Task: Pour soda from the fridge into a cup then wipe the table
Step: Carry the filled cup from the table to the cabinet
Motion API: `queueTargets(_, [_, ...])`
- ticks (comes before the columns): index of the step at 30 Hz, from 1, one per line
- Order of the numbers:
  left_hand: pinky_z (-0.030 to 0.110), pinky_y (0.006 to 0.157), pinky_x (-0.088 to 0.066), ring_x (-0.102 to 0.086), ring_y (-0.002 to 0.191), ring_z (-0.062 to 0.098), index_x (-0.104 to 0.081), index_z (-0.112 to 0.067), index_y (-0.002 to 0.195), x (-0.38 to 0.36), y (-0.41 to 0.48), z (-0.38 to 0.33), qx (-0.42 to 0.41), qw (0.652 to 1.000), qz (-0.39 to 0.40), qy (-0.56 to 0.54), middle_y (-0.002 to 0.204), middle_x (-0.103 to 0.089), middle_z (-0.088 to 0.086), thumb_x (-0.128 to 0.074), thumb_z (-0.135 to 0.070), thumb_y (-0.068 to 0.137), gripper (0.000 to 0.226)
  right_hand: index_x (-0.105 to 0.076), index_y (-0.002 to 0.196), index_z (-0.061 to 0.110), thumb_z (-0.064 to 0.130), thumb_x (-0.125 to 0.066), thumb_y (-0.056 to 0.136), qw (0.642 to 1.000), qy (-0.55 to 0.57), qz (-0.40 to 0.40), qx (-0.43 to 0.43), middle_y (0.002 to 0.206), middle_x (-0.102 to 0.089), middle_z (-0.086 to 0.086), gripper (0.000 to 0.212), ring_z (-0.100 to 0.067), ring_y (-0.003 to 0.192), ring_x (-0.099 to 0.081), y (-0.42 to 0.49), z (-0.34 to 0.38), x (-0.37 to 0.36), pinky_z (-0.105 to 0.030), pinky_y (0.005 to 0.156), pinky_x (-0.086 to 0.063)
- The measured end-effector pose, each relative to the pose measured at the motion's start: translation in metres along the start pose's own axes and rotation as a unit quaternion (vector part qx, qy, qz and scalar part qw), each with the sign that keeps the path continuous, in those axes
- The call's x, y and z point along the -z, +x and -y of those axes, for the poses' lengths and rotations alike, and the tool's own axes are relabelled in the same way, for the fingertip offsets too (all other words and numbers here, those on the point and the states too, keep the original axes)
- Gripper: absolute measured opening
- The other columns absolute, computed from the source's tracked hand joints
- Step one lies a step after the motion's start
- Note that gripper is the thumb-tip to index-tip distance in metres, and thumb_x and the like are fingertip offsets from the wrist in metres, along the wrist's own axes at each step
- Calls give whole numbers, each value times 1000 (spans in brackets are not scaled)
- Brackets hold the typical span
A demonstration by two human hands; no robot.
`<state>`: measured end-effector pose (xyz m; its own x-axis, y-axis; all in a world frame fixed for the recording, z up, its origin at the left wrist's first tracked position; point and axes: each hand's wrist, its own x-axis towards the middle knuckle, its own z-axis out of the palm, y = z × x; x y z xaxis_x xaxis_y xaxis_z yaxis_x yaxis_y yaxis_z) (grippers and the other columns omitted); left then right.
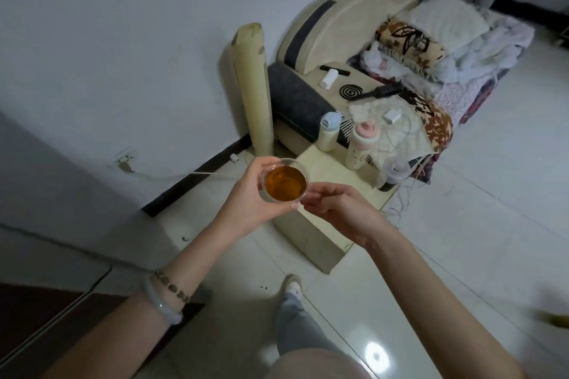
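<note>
A clear cup point(284, 182) holding amber soda is held out in front of me, above the floor. My left hand point(249, 200) wraps around its left side and underneath. My right hand point(335, 209) touches the cup's right rim with its fingertips. The cup is upright and roughly two thirds full. Two bracelets sit on my left wrist. No soda bottle, fridge or cloth is in view.
A low cream table point(326, 169) stands just beyond the cup, bearing two bottles point(328, 132) and a cloth with a charger. Behind it a cream sofa point(323, 40) is piled with blankets. A rolled mat point(252, 86) leans on the wall. My foot point(292, 284) rests on the tiled floor.
</note>
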<state>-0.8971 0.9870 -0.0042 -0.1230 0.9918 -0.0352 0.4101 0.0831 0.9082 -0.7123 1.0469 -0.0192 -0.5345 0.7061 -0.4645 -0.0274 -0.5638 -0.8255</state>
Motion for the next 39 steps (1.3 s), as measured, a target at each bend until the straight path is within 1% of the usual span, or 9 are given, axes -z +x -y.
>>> queueTargets(6, [16, 91, -44, -48, 113, -7, -43, -33, 123, -8, 96, -14, -38, 996, 76, 21, 120, -53, -20, -87, -27, 61, 76, -60, 110, -6, -20, -42, 79, 996, 43, -71, 32, 103, -62, -20, 38, -26, 103, -57, 45, 38, 34, -37, 103, -42])
queueTargets(15, [39, 96, -48, -50, 118, 3, -42, -31, 124, -29, 196, -13, -67, 983, 168, 23, 124, -53, -15, -87, -25, 61, 77, -67, 97, 7, -5, -57, 71, 988, 56, -130, 62, 86, -67, -4, 30, -16, 91, -59, 89, 66, 70, -32, 95, -45])
queueTargets(19, [42, 96, -47, -50, 118, 5, -42, -35, 121, -42, 227, 0, -71, 974, 214, 28, 123, -53, -16, -87, -24, 61, 75, -61, 113, -1, -5, -58, 72, 978, 63, -194, 52, 105, -62, -20, 41, -22, 99, -57, 110, 56, 81, -34, 96, -45])
queueTargets(22, [40, 97, -47, -49, 118, 2, -41, -43, 116, -52, 248, 13, -79, 964, 253, 33, 121, -53, -18, -87, -22, 61, 75, -59, 115, -3, -15, -52, 80, 967, 56, -243, 43, 103, -60, -18, 38, -20, 96, -56, 124, 46, 87, -28, 92, -48])
queueTargets(25, [37, 95, -47, -49, 117, 1, -43, -38, 119, -65, 269, 29, -83, 952, 294, 35, 120, -53, -20, -87, -22, 60, 75, -60, 114, -1, -18, -48, 81, 952, 50, -300, 32, 103, -63, -18, 39, -22, 96, -59, 138, 36, 90, -30, 92, -48])
queueTargets(28, [24, 91, -45, -49, 115, 1, -44, -31, 122, -79, 288, 50, -89, 937, 335, 40, 121, -54, -14, -87, -22, 61, 75, -63, 113, 8, -12, -53, 81, 937, 21, -348, 13, 108, -68, -12, 39, -24, 102, -63, 156, 24, 94, -34, 94, -49])
queueTargets(32, [6, 83, -36, -47, 112, -1, -42, -32, 121, -102, 309, 82, -89, 922, 374, 42, 121, -52, -14, -86, -21, 62, 75, -62, 116, 11, -6, -55, 84, 918, 28, -395, -8, 108, -69, -5, 37, -16, 103, -63, 179, 1, 103, -25, 89, -51])
queueTargets(36, [19, 91, -40, -47, 114, 3, -40, -36, 121, -126, 318, 124, -75, 914, 395, 53, 123, -51, -13, -87, -24, 60, 78, -63, 116, 10, -5, -57, 84, 904, 58, -422, -19, 108, -69, -4, 36, -14, 101, -63, 201, -27, 117, -19, 83, -52])
queueTargets(39, [20, 92, -39, -46, 115, 4, -39, -38, 121, -147, 326, 160, -71, 910, 404, 63, 123, -50, -14, -87, -24, 60, 78, -62, 117, 10, -5, -58, 83, 900, 75, -428, -29, 110, -68, -5, 37, -16, 103, -63, 221, -58, 137, -25, 87, -53])
